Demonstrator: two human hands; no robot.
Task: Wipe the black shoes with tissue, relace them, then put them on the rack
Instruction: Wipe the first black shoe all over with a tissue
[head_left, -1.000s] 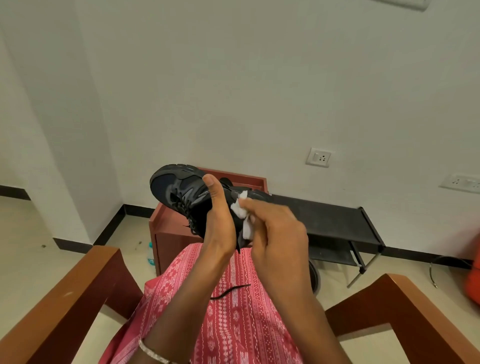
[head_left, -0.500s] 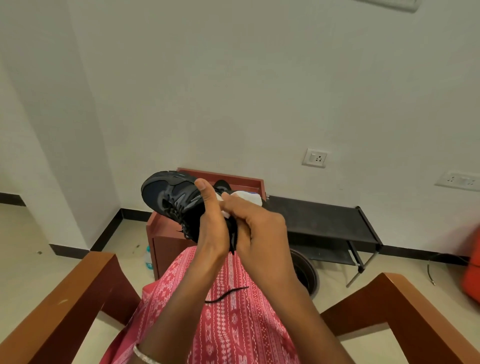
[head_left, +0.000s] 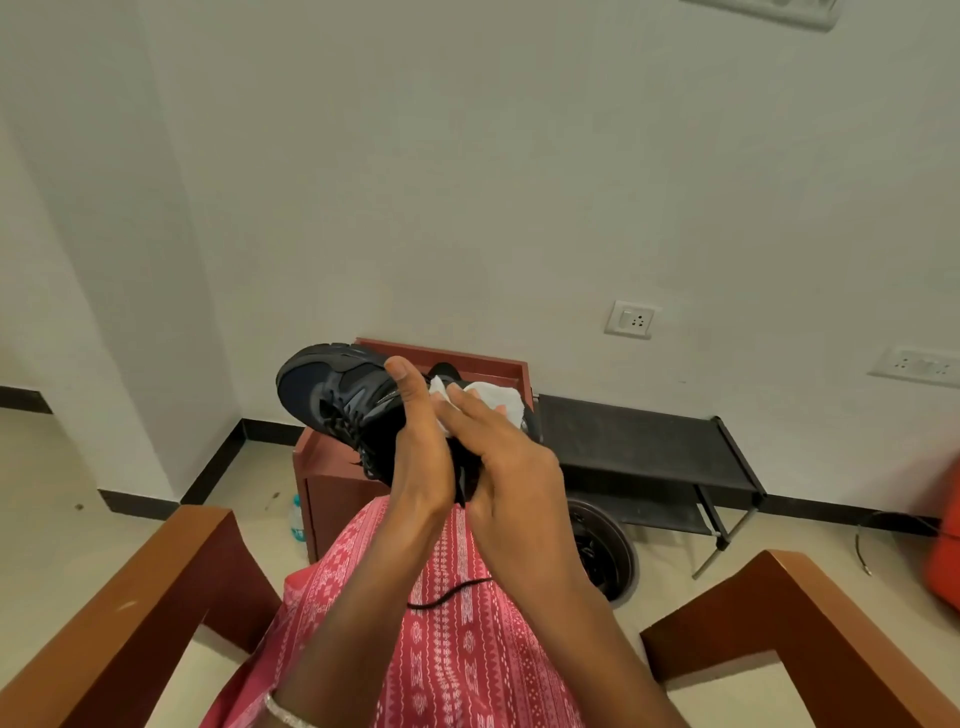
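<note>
While raised above the lap, wiped with tissue.
Grips black sneaker (head_left: 332, 395) in left hand (head_left: 415, 457), clasped round its middle, thumb up along the side. Holds white tissue (head_left: 498, 397) in right hand (head_left: 509, 467), fingers closed over it, pressed to the heel end. Loose lace (head_left: 447, 597) on lap; black rack (head_left: 639, 441) behind, against the wall.

Side table (head_left: 467, 359): red-brown, raised rim; I make out one dark item (head_left: 441, 370) at its back edge.
Rack (head_left: 623, 441): black, two shelves, just right of the table.
Floor (head_left: 130, 525): bottle (head_left: 296, 519) at the table's left side; round dark object (head_left: 613, 556) at the rack's left end.
</note>
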